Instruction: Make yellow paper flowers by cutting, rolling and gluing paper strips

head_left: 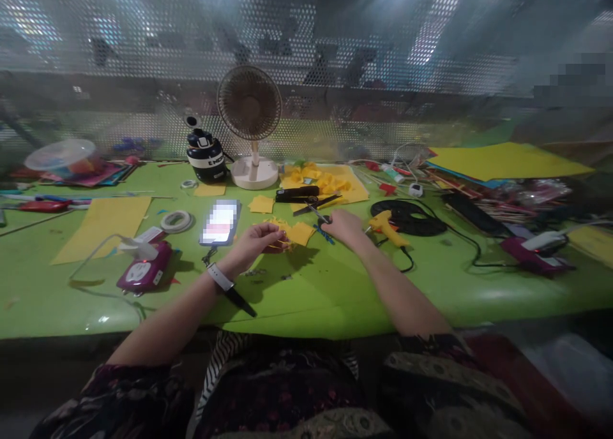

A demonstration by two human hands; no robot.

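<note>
My left hand is curled, fingers pinched on a small yellow paper piece held just above the green table. A watch sits on that wrist. My right hand lies further right, closed round the handle of scissors, whose blades point up and left. A square of yellow paper lies between the two hands. A blue strip lies beside the right hand.
A phone lies left of my hands, a tape roll and a magenta device further left. A yellow glue gun with a coiled black cable sits right. A fan, a black bottle and yellow sheets stand behind.
</note>
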